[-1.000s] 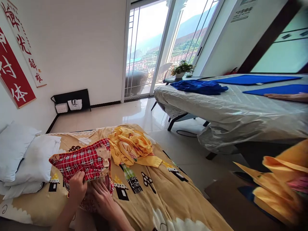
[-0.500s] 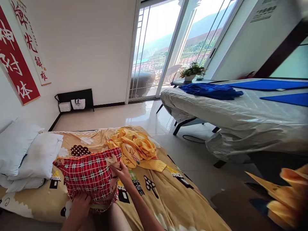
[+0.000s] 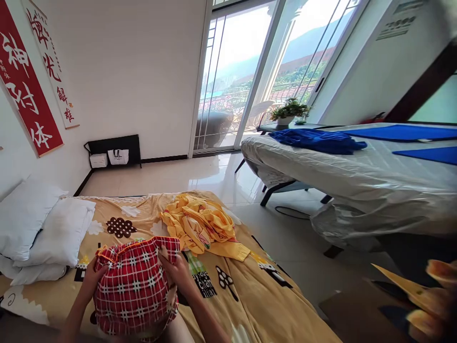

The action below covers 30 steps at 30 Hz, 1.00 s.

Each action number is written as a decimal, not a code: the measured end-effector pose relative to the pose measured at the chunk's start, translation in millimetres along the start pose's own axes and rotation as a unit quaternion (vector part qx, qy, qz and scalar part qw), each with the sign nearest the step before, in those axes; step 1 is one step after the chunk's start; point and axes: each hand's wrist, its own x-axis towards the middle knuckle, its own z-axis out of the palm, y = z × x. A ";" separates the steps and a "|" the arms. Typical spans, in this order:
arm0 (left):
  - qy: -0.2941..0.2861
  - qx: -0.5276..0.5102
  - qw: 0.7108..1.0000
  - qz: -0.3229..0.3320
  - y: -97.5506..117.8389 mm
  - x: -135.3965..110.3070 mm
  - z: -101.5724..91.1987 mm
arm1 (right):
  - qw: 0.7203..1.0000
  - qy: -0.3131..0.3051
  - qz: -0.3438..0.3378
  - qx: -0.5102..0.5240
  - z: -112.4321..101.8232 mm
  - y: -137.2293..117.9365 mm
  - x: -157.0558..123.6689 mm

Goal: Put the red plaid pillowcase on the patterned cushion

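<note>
A red plaid pillow [image 3: 134,286] with white check lines and an orange-trimmed upper edge stands bulging over my lap, above the bed. At its upper left corner, my left hand [image 3: 93,276] grips the edge, its fingertips partly hidden by the cloth. My right hand [image 3: 174,269] pinches the upper right corner between thumb and fingers. The pillow's lower end runs down by my legs near the bottom of the view. Just beyond my right hand lies a crumpled heap of yellow cloth [image 3: 200,221] on the patterned tan bedspread [image 3: 250,300].
White pillows [image 3: 53,228] are stacked at the bed's left end. Across a tiled floor stands a plastic-covered table [image 3: 321,171] bearing blue cloth [image 3: 317,139]. Blurred orange flowers [image 3: 424,300] are close at lower right. A black low shelf [image 3: 134,147] stands against the wall.
My left hand has moved from the pillow's lower edge up to its upper left corner. The pillow has come lower and nearer to me, its top edge now bunched. My right hand keeps its corner.
</note>
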 end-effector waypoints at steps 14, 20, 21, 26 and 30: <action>0.430 0.093 0.872 0.214 111.5 -32.9 6.5 | 0.898 0.038 -0.353 -0.258 -16.7 -97.7 0.2; 0.294 -0.031 0.954 0.056 92.5 -7.9 -40.1 | 0.926 0.232 -0.246 -0.169 -21.1 -114.6 4.1; 0.233 -0.072 0.969 0.048 84.7 -4.0 -45.8 | 0.928 0.225 -0.249 -0.163 -18.7 -115.7 3.6; -0.059 -0.179 0.981 -0.036 32.3 -6.9 -21.6 | 0.956 0.211 -0.189 -0.080 4.5 -127.6 5.9; 0.028 -0.105 0.993 -0.039 26.4 -7.1 12.2 | 0.962 0.153 -0.207 -0.085 2.8 -145.3 21.4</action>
